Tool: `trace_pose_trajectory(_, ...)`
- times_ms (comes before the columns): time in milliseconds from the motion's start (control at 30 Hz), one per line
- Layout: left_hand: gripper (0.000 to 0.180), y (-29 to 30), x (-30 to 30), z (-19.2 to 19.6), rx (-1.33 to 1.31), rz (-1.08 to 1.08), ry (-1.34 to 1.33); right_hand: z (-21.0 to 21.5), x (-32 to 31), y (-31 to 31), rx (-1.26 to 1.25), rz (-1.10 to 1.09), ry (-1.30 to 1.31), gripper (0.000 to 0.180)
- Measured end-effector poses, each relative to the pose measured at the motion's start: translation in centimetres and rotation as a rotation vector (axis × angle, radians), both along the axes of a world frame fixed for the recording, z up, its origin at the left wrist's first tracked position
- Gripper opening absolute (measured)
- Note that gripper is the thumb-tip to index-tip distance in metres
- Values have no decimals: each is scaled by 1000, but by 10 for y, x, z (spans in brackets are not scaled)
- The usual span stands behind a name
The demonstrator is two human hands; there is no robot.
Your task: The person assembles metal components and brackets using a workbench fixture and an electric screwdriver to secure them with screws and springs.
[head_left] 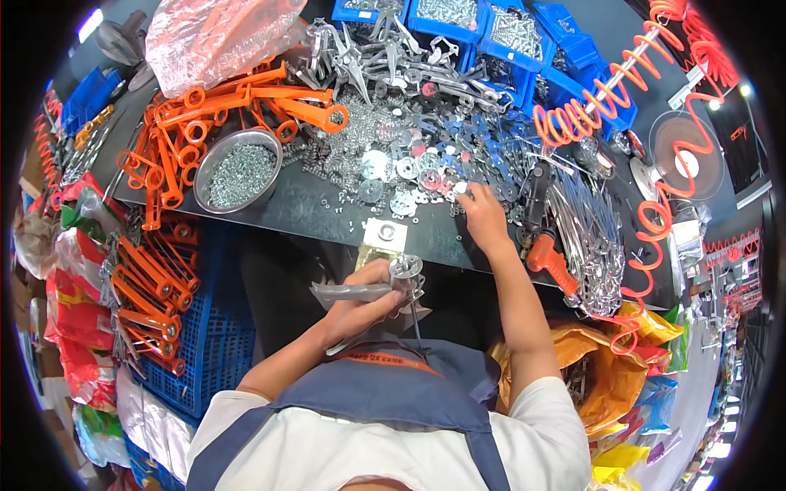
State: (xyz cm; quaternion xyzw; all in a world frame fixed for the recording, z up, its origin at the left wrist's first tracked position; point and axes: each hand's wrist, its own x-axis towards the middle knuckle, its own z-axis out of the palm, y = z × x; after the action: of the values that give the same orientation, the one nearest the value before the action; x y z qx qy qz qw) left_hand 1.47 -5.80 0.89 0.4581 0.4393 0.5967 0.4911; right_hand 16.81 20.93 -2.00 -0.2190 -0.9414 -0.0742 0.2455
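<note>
My left hand (360, 304) is closed around a grey metal lever assembly (405, 268), held in front of my apron. A round toothed-looking disc tops it, a flat grey handle sticks out to the left, and a thin rod points down toward me. My right hand (485, 216) reaches to the near right edge of a heap of small metal parts (430, 159) on the bench. Its fingers are bent and drawn together at the loose pieces; whatever they pinch is too small to make out. Between the hands, a small pale block with a round metal seat (386, 235) sits at the bench edge.
Orange handles (176, 123) and a steel bowl of small fasteners (240, 172) lie left. Blue bins (516, 37) stand at the back. A power screwdriver with an orange grip (550, 260), thin metal rods (585, 237) and a coiled orange hose (565, 123) occupy the right.
</note>
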Motion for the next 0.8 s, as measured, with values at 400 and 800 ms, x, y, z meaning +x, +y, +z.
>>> trace_pose_trajectory(400, 8, 5, 0, -7, 224, 79, 268, 88, -30, -113, -1153, 495, 285, 32)
trace_pose_trajectory(800, 18, -8, 1, -2, -108, 25, 98, 100, -23, -119, -964, 551, 90, 32)
